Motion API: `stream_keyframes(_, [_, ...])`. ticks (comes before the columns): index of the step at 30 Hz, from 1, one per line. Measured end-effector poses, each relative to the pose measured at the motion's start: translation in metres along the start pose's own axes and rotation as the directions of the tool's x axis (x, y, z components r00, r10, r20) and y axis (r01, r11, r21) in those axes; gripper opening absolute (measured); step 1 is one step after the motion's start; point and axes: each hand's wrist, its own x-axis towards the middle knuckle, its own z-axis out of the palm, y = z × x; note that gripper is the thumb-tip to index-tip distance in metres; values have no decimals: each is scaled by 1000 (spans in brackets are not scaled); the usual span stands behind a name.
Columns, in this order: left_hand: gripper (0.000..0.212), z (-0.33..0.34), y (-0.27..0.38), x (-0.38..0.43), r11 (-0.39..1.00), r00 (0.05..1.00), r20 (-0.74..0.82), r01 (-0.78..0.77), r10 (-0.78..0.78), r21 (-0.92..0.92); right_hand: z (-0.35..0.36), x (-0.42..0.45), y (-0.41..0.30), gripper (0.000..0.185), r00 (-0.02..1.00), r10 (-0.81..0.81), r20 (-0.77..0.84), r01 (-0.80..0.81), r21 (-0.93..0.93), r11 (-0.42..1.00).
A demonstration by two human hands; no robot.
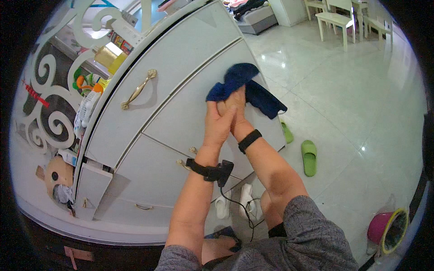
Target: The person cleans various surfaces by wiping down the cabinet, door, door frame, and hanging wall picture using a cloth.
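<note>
A dark blue cloth (241,74) is bunched between my two hands, with one flap hanging off to the right. My left hand (218,123) grips its lower left part, thumb toward the right. Close against it, my right hand (238,105) holds the middle of the cloth, and folds hide some of its fingers. Behind the hands stands a white cabinet (176,125) with drawers and doors. I cannot tell whether the cloth touches its front. Black straps are around both wrists; the left one carries a small black device (218,171) with a cable.
Bottles and packets, among them a yellow bottle (105,57), crowd the cabinet top at left. A narrow cabinet door (93,186) stands ajar. On the tiled floor lie green slippers (309,158) and white shoes (222,207). A pink bucket (379,227) is at lower right, white chairs (335,21) farther back.
</note>
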Motion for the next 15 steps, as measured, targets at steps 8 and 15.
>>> stream_keyframes(8, [59,-28,49,-15,987,971,-175,-160,163,31,3,31,-72,55,908,-291,300,285,63,956])
stream_keyframes(15, [57,-42,83,-9,826,884,-176,-311,433,470,13,68,-98,50,785,-551,283,570,16,821])
